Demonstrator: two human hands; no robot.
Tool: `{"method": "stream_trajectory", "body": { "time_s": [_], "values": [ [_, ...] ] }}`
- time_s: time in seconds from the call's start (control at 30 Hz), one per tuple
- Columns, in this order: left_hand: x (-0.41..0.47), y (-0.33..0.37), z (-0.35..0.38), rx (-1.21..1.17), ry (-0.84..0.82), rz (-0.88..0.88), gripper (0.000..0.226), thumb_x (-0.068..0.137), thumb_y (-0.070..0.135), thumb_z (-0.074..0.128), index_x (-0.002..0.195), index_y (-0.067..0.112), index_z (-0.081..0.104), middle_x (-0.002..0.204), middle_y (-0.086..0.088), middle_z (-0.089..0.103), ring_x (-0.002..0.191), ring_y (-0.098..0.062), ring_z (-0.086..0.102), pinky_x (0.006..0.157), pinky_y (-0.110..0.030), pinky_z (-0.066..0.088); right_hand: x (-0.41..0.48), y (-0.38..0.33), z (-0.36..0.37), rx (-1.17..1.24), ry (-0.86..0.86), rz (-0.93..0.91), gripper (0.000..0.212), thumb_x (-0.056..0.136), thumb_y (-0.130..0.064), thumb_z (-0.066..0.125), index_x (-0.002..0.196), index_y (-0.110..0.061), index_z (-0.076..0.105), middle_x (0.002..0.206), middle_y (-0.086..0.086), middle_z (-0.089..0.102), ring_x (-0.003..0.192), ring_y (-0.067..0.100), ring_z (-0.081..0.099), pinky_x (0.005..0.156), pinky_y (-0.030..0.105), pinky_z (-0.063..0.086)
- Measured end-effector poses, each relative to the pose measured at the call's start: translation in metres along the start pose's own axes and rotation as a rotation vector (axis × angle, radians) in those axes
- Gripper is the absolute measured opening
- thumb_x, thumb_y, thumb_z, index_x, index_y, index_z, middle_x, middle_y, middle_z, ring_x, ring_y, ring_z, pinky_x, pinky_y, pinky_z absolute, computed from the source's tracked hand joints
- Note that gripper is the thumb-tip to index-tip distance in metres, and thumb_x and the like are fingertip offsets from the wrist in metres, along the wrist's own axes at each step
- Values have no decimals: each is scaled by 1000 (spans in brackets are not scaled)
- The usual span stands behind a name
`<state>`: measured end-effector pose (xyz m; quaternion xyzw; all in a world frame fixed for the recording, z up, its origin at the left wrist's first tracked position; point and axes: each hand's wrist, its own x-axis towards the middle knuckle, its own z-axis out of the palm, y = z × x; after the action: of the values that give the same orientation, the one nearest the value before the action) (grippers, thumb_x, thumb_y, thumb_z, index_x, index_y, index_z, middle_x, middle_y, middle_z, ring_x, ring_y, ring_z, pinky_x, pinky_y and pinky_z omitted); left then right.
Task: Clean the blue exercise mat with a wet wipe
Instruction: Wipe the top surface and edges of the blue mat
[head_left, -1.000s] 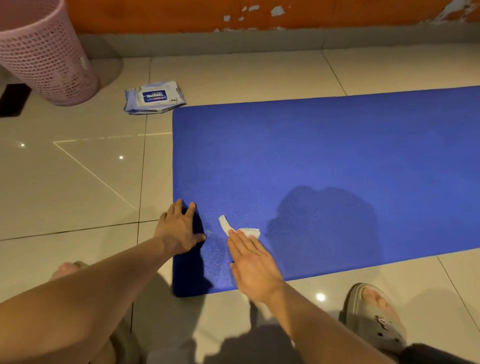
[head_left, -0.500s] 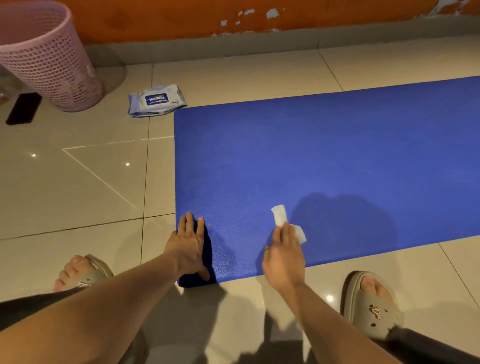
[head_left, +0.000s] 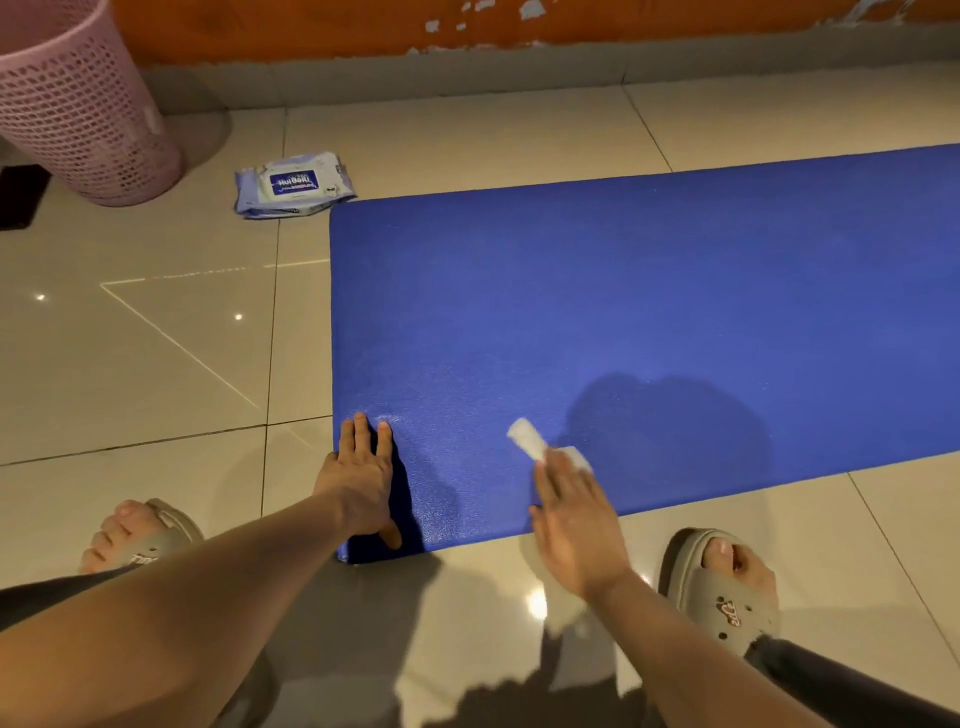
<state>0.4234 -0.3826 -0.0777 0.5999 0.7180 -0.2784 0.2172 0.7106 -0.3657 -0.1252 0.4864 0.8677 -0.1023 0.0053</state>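
The blue exercise mat (head_left: 649, 322) lies flat on the tiled floor and runs off the right edge of the view. My left hand (head_left: 361, 478) rests flat with straight fingers on the mat's near left corner. My right hand (head_left: 576, 519) presses a white wet wipe (head_left: 527, 441) onto the mat near its front edge; the fingers lie straight over the wipe, and one end of the wipe sticks out beyond the fingertips. The mat surface between my hands shines as if damp.
A pack of wet wipes (head_left: 293, 184) lies on the floor just past the mat's far left corner. A pink perforated basket (head_left: 78, 104) stands at the far left by the wall. My feet in grey slippers (head_left: 727, 587) flank the mat's front edge.
My right hand has slid the wipe to the right along the mat's front edge. My left hand has shifted slightly toward the near corner and stays flat.
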Motion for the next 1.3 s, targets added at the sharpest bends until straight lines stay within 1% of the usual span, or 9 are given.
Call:
{"method": "stream_trajectory", "body": {
  "time_s": [0.13,0.23,0.43,0.6,0.87,0.97,1.1,1.23,1.3],
  "values": [
    [-1,2,-2,12,-6,-15,162,60,71,85,155,5,-27,164,-25,-23,154,-42,-16,126,-44,21,-6,24,-7,43,-72,274,63,101,-41,22,152,-8,37,162,12,30,150,32,27,122,45,26],
    [-2,4,-4,9,-4,-25,162,59,71,86,155,5,-27,164,-25,-23,154,-42,-16,125,-43,23,2,-15,-11,165,-95,307,66,103,-39,33,159,-6,22,166,14,21,152,35,21,123,45,23],
    [-5,2,-1,-34,11,-43,161,59,71,86,157,11,-26,165,-20,-26,155,-37,-18,125,-41,23,2,-111,10,270,-99,28,68,96,-25,54,156,-4,31,164,14,26,153,33,21,123,47,24],
    [-9,-3,3,-97,46,-40,159,57,69,87,159,17,-24,166,-15,-26,156,-31,-18,125,-41,21,-2,-78,2,86,-78,-263,62,91,-22,53,150,-6,43,157,9,41,147,30,34,118,47,34],
    [-15,-3,8,-163,101,-43,157,57,64,90,161,19,-18,168,-12,-21,157,-28,-15,125,-41,21,13,-36,1,127,-36,255,60,100,-31,48,146,7,39,156,25,35,145,41,33,117,50,34],
    [-14,-2,11,-183,116,-54,157,56,63,91,161,20,-17,168,-11,-20,157,-28,-14,125,-41,21,25,-80,5,186,-57,123,61,97,-31,39,146,6,39,164,24,22,147,38,29,119,47,31],
    [-14,-1,14,-184,137,-74,154,59,63,89,161,20,-18,169,-10,-20,157,-27,-13,125,-41,23,29,-121,3,201,-226,-120,63,105,-29,36,159,-4,17,170,8,-5,157,24,-7,127,38,5],
    [-16,-3,17,-199,139,-72,152,59,63,89,162,21,-15,169,-9,-16,157,-26,-11,124,-41,24,27,-87,-6,208,-74,-336,64,93,-16,51,154,-6,36,164,7,31,153,23,22,120,43,31],
    [-17,-2,15,-199,136,-78,152,58,62,90,162,21,-13,169,-10,-14,158,-26,-9,123,-41,25,21,-51,-22,276,-39,-274,78,85,-6,53,158,-20,30,163,-9,30,142,13,32,117,31,33]
  ]
}}
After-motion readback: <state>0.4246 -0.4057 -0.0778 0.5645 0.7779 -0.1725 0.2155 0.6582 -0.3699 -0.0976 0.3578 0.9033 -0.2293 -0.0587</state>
